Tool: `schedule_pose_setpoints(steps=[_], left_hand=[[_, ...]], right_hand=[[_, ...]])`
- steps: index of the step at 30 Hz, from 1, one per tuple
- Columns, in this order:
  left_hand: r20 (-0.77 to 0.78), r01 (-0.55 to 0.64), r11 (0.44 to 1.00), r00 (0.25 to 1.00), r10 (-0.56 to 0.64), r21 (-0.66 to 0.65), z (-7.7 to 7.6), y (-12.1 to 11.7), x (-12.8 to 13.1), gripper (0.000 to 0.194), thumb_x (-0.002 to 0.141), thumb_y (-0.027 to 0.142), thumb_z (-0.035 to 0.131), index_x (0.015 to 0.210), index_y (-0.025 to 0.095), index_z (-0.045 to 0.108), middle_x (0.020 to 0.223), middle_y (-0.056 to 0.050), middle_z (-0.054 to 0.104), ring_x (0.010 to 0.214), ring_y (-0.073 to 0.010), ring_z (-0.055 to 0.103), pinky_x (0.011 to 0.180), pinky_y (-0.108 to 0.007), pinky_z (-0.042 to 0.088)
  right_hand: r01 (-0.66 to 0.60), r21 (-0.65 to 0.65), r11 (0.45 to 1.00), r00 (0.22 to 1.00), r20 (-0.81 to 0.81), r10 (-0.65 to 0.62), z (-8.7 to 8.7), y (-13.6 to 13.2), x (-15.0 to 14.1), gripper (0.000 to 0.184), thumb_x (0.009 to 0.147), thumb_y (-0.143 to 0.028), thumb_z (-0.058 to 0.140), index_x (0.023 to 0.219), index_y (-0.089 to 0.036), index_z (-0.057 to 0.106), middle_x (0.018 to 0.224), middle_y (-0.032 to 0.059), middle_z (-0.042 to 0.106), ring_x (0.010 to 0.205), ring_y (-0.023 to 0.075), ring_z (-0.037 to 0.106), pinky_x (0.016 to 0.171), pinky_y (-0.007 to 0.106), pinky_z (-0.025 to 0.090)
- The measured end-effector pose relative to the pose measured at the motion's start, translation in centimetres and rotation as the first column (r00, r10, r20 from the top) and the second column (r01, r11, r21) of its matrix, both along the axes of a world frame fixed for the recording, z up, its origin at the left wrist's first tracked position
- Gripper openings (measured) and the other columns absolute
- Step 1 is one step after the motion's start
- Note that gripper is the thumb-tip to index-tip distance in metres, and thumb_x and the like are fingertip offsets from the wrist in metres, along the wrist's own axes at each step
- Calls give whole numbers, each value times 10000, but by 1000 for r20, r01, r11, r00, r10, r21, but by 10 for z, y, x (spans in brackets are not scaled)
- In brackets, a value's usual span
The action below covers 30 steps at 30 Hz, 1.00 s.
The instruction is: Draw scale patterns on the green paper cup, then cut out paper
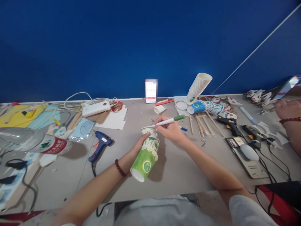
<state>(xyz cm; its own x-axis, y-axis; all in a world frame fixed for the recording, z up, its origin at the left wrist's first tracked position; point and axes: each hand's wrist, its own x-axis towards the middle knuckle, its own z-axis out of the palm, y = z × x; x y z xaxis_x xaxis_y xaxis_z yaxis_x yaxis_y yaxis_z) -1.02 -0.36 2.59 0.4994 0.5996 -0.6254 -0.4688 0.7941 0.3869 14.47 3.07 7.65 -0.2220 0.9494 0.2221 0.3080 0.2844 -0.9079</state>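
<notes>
My left hand [141, 142] is closed around a green paper cup [143, 160] decorated with layers of scalloped white paper, outlined in green. The cup lies tilted, its round white base towards me. In my right hand [170, 130] is a white marker pen [168, 121] with a green end, gripped like a pencil, its other end at the cup's far decorated part. Whether the tip touches the paper is too small to tell. A blue-ended pen [183, 128] sticks out from behind my right hand; I cannot tell if it is held or lying on the table.
Left: a blue glue gun [101, 145], a water bottle [35, 142], a power strip [20, 177]. Ahead: a propped phone [151, 91], stacked paper cups [199, 86], a decorated blue cup [198, 107]. Right: wooden sticks [201, 125], a black glue gun [229, 125], another person's hand [288, 111].
</notes>
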Motion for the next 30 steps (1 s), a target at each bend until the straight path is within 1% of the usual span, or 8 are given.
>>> schedule_pose_setpoints(steps=[7, 15, 17, 19, 22, 25, 30], left_hand=[[-13, -11, 1000, 1000, 11, 5, 3, 0, 1, 363, 799, 421, 539, 844, 75, 640, 653, -70, 630, 547, -153, 595, 536, -256, 471], [25, -6, 1000, 1000, 6, 20, -7, 2, -1, 366, 771, 425, 581, 875, 79, 639, 668, -66, 634, 571, -153, 604, 572, -256, 477], [22, 7, 1000, 1000, -7, 18, -8, 2, -2, 373, 759, 434, 593, 870, 81, 639, 664, -67, 635, 563, -155, 602, 561, -257, 474], [15, 15, 1000, 1000, -16, 11, -7, 2, -2, 378, 754, 440, 597, 866, 82, 639, 663, -70, 637, 556, -157, 601, 548, -257, 469], [15, 7, 1000, 1000, -7, 10, -6, 2, -1, 374, 761, 438, 592, 873, 84, 638, 663, -72, 638, 557, -158, 602, 549, -257, 468], [20, 2, 1000, 1000, -2, 7, -6, 2, -1, 367, 763, 439, 591, 870, 91, 635, 667, -73, 638, 564, -161, 604, 549, -258, 470], [38, -3, 1000, 999, 2, 14, -9, 2, -2, 360, 748, 440, 607, 866, 101, 634, 683, -73, 639, 575, -161, 606, 560, -261, 476]], right_hand=[[-41, -14, 999, 998, -56, 40, -2, 1, 1, 66, 674, -139, 539, 684, -179, 590, 739, 26, 646, 709, 162, 600, 617, 273, 473], [-39, -35, 999, 996, -86, 36, -2, 0, 0, 86, 663, -132, 533, 692, -177, 600, 742, 25, 655, 700, 157, 606, 619, 271, 480], [-17, -27, 999, 998, -66, 15, -2, 0, 0, 77, 669, -140, 539, 697, -176, 601, 723, 21, 649, 681, 149, 594, 600, 260, 472], [4, -30, 1000, 999, -41, -6, -1, 0, 0, 75, 682, -153, 539, 709, -174, 606, 709, 19, 643, 633, 135, 571, 550, 243, 451], [9, -32, 999, 1000, -22, -10, 0, 0, 0, 88, 694, -162, 534, 730, -174, 613, 712, 17, 640, 593, 120, 547, 511, 229, 428], [2, -22, 1000, 1000, -19, -3, -1, 0, 0, 79, 682, -153, 539, 715, -176, 607, 720, 19, 645, 635, 135, 566, 549, 242, 445], [-39, -23, 999, 997, -72, 37, -2, 1, 1, 67, 669, -138, 533, 679, -182, 583, 731, 25, 646, 729, 170, 609, 633, 280, 484]])
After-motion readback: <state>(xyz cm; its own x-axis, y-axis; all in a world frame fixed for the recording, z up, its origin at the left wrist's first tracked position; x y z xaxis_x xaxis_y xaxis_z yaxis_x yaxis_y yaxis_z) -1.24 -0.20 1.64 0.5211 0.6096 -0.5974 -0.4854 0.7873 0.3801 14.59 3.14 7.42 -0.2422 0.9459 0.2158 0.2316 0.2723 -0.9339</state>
